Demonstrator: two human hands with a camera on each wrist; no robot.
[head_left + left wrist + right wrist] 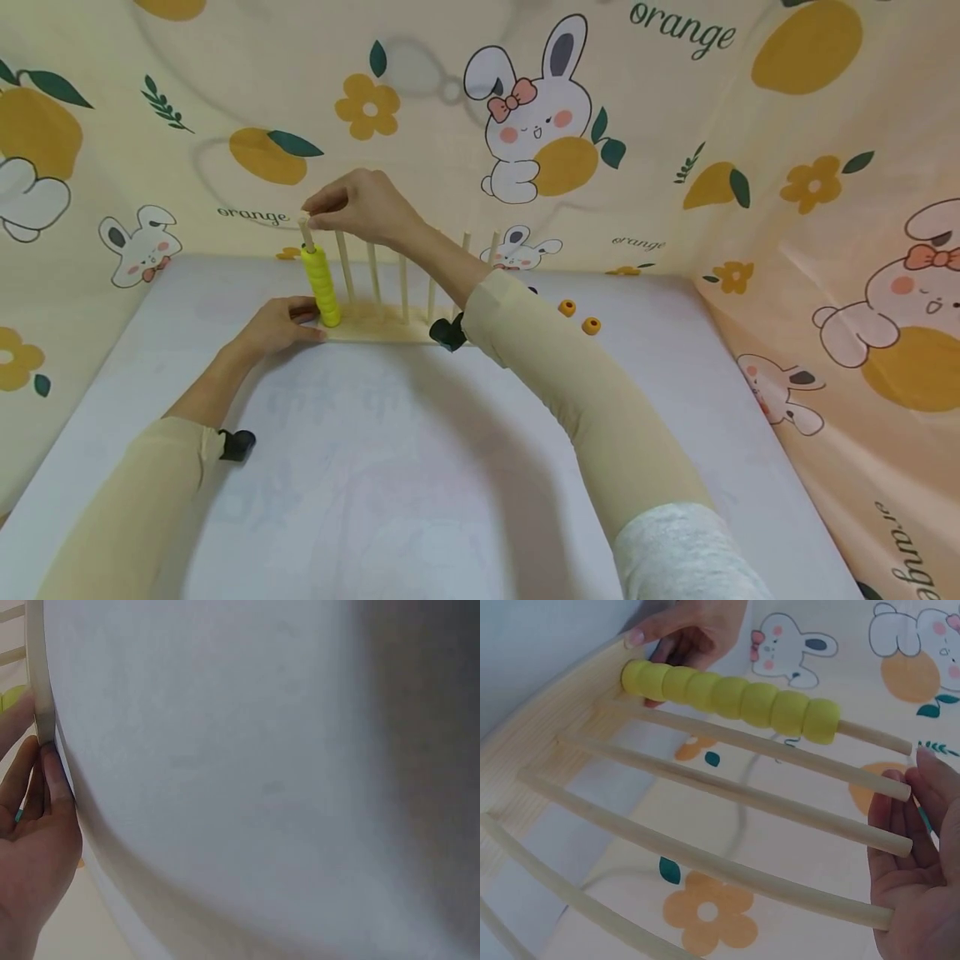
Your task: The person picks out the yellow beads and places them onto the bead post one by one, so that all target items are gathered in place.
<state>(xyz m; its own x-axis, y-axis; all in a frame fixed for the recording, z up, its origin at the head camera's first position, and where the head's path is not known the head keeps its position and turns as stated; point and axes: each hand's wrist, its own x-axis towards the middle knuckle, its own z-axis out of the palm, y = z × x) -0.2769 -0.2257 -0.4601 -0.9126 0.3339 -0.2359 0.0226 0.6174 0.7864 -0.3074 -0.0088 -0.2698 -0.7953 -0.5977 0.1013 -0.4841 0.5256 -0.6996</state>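
A wooden peg rack (367,331) stands at the back of the table with a row of upright pegs. Yellow beads (321,283) are stacked on its leftmost peg (874,737), whose tip sticks out bare above them. My left hand (279,323) holds the left end of the base, thumb at the front edge and fingers behind, as the left wrist view (45,847) also shows. Up at the top of that peg is my right hand (367,204). Its thumb and fingertips are right at the peg's tip, and no bead shows between them in the right wrist view.
Two orange beads (591,325) lie on the white table (337,467) to the right of the rack, near a small dark piece (532,290). The other visible pegs (705,859) carry no beads. A printed cloth (450,133) hangs behind and beside the table.
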